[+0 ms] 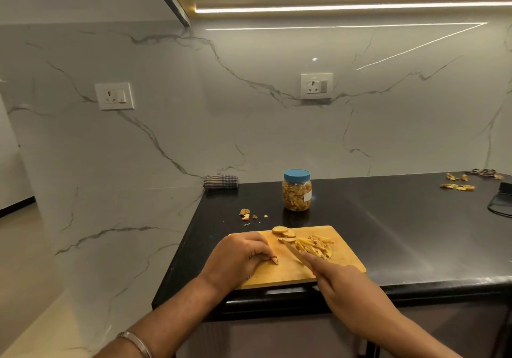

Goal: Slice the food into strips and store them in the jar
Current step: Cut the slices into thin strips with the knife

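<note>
A wooden cutting board (343, 258) lies at the front of the black counter. On it are flat yellow food slices (282, 231) at the back and a pile of cut strips (315, 245) to the right. My left hand (238, 258) pinches a small piece of food (274, 260) against the board. My right hand (340, 283) grips a knife (292, 251), forefinger along its back, blade pointing left and away between the piece and the strips. A clear jar (297, 193) with a blue lid on, partly full of strips, stands behind the board.
Peel scraps (245, 214) lie left of the jar, more scraps (457, 186) at the far right. A folded checked cloth (220, 181) sits at the counter's back left corner. A dark object (501, 199) is at the right edge. The counter's left edge drops to the floor.
</note>
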